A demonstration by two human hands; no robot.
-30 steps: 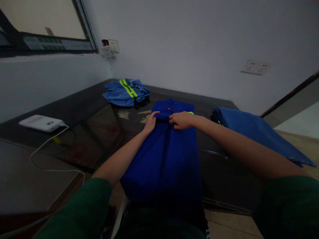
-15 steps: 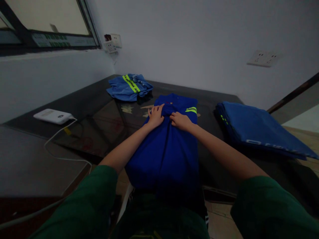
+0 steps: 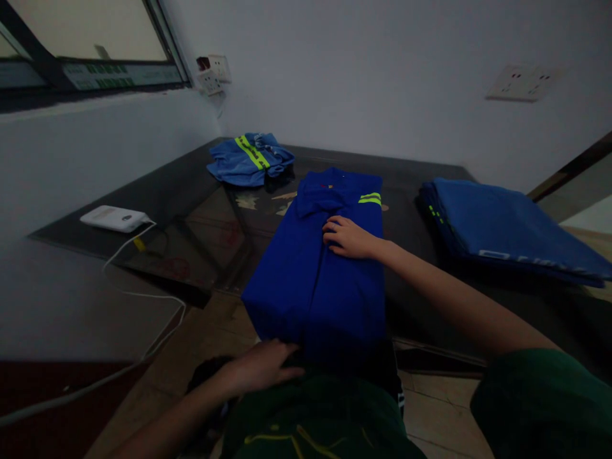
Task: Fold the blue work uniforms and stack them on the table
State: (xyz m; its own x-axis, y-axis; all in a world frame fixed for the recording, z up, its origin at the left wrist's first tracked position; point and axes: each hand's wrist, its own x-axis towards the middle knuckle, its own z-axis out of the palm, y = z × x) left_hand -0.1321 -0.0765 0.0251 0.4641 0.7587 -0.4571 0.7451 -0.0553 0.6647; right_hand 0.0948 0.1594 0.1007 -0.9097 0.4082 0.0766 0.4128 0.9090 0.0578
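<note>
A royal-blue work jacket [image 3: 287, 274] with a collar and yellow-green stripes lies lengthwise over the front of the dark table, its lower end hanging toward my lap. My right hand [image 3: 351, 237] rests on the jacket's front placket below the collar, fingers slightly bent and apart. Down at the hanging bottom edge is my left hand [image 3: 268, 363], its fingers stretched out and thumb apart. The left fingertips are beside or touching the cloth; contact is too dark to tell.
A folded stack of blue garments [image 3: 516, 223] lies at the right of the dark glass-topped table [image 3: 191, 242]. At the back left is a crumpled blue garment [image 3: 251, 159] with a yellow stripe. A white device [image 3: 115, 218] with a trailing cable lies at left.
My left hand has left the collar area and come down to the jacket's bottom edge. My right hand stays on the placket, its fingers looser. The jacket front looks smoother.
</note>
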